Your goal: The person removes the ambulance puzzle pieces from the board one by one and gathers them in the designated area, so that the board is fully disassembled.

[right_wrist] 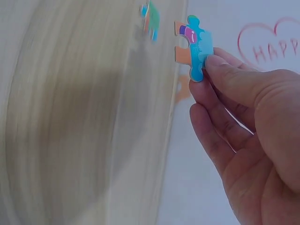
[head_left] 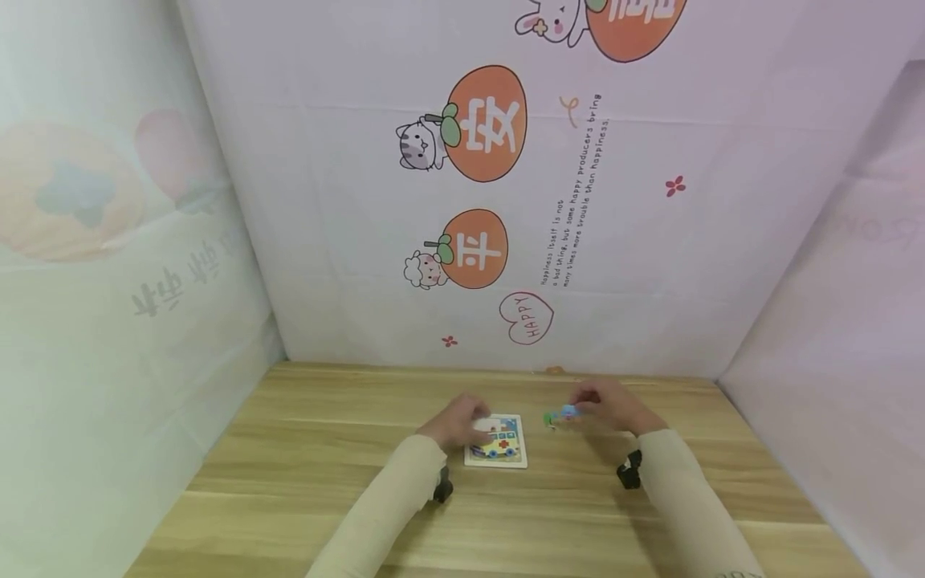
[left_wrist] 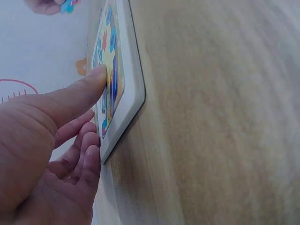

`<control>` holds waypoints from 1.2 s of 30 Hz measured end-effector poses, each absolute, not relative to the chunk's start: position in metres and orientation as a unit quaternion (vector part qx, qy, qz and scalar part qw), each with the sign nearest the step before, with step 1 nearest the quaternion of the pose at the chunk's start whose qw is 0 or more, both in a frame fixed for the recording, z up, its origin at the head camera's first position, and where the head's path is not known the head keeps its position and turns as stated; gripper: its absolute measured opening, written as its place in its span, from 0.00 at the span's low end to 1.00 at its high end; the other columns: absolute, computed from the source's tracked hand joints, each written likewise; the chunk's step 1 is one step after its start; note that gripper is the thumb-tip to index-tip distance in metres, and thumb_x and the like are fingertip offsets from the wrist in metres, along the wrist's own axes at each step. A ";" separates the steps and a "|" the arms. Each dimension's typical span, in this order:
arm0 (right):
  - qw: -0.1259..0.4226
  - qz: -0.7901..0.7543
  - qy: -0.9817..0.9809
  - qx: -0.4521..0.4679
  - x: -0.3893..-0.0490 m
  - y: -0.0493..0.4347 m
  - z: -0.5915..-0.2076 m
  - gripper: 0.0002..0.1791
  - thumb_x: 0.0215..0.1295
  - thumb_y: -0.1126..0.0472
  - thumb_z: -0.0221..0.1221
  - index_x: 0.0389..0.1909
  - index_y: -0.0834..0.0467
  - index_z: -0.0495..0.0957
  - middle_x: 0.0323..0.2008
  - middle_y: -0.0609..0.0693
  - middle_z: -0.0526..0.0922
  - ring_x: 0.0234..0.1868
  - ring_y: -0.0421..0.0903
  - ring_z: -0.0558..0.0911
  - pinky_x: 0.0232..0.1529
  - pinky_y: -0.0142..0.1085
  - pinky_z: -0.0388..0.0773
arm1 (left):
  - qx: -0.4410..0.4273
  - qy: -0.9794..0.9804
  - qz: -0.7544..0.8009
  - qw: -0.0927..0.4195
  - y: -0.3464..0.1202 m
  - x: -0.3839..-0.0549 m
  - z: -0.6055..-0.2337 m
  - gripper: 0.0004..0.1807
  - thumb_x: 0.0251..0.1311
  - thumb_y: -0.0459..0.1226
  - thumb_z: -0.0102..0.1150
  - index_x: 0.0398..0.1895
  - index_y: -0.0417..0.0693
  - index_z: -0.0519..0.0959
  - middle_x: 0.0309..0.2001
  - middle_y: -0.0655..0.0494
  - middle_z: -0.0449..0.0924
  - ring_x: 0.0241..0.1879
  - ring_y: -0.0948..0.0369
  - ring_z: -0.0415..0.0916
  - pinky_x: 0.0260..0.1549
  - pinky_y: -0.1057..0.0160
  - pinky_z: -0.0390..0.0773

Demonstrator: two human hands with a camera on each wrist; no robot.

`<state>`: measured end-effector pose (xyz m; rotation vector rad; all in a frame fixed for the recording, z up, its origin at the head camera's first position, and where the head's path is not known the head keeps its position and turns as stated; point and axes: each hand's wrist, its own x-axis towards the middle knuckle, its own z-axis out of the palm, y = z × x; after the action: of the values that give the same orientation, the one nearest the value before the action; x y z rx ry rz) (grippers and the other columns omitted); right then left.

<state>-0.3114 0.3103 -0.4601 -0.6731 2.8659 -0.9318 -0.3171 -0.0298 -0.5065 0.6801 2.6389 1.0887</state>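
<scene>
The table (head_left: 289, 457) has a wood-grain surface. A white back wall (head_left: 347, 241) stands at its far edge; a left wall (head_left: 159, 401) and right wall (head_left: 831, 321) flank it. The back wall bears three orange prints: upper fruit (head_left: 632, 28) with rabbit (head_left: 555, 18), middle fruit (head_left: 486, 124) with cat (head_left: 419, 144), lower fruit (head_left: 473, 249) with sheep (head_left: 425, 270). Text (head_left: 584, 193) runs steeply beside them. A red heart (head_left: 526, 319), marked "HAPPY", sits below the lower fruit, toward the right. Faded fruit prints (head_left: 50, 225) mark the left wall.

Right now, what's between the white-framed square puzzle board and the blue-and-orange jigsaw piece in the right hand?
In the head view, a small, mostly green jigsaw piece, with bare wood-grain tabletop between it and the puzzle board.
</scene>
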 end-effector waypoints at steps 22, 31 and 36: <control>0.027 -0.340 0.926 -0.160 -0.314 0.345 -0.498 0.06 0.75 0.65 0.62 0.41 0.58 0.87 0.42 0.51 0.89 0.47 0.47 0.85 0.53 0.42 0.84 | 0.237 0.900 0.353 0.097 -0.031 -0.320 -0.511 0.28 0.58 0.40 0.77 0.61 0.40 0.80 0.61 0.45 0.82 0.62 0.49 0.79 0.68 0.47 0.78; 0.013 -0.317 0.934 -0.162 -0.318 0.341 -0.501 0.05 0.73 0.67 0.62 0.41 0.59 0.87 0.43 0.52 0.89 0.47 0.49 0.85 0.54 0.47 0.86 | 0.234 0.899 0.355 0.102 -0.031 -0.319 -0.509 0.28 0.58 0.40 0.77 0.60 0.40 0.80 0.61 0.45 0.82 0.62 0.49 0.79 0.68 0.47 0.78; 0.017 -0.305 0.939 -0.156 -0.319 0.337 -0.498 0.05 0.73 0.67 0.62 0.44 0.62 0.86 0.44 0.55 0.89 0.48 0.52 0.86 0.56 0.53 0.85 | 0.230 0.898 0.360 0.106 -0.031 -0.319 -0.508 0.27 0.58 0.39 0.77 0.60 0.41 0.80 0.60 0.45 0.82 0.62 0.48 0.79 0.68 0.46 0.78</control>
<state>-0.3186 0.3368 -0.4982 -0.4864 2.9190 -0.9489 -0.3187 -0.0308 -0.5081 0.6761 2.6446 1.0618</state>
